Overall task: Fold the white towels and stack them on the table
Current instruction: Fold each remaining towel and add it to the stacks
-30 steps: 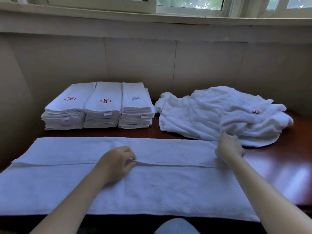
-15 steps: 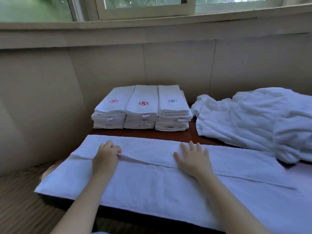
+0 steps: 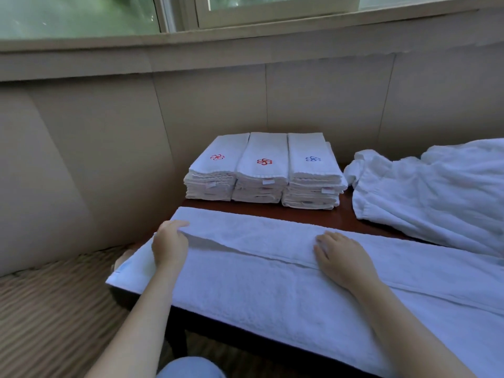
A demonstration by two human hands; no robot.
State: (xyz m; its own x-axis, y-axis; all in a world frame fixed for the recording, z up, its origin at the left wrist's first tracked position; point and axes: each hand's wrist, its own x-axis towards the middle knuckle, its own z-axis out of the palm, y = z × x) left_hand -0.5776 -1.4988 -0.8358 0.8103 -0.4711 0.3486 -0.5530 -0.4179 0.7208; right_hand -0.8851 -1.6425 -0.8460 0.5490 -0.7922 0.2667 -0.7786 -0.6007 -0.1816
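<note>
The long white terry towel (image 3: 245,285) lies folded lengthwise on the dark wooden table (image 3: 308,214); the left hand (image 3: 170,246) pinches its flap's left end; the right hand (image 3: 342,259) presses flat on the seam; soft, limp cloth, likely best gripped by corners.

bare forearms (image 3: 131,323), left hand (image 3: 169,245), right hand (image 3: 343,260); light blue garment (image 3: 191,367) at lower edge.

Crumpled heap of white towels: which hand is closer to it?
Right. The right hand rests on the spread white towel, left of the crumpled white towel heap; the left hand grips that towel's far left end.
</note>
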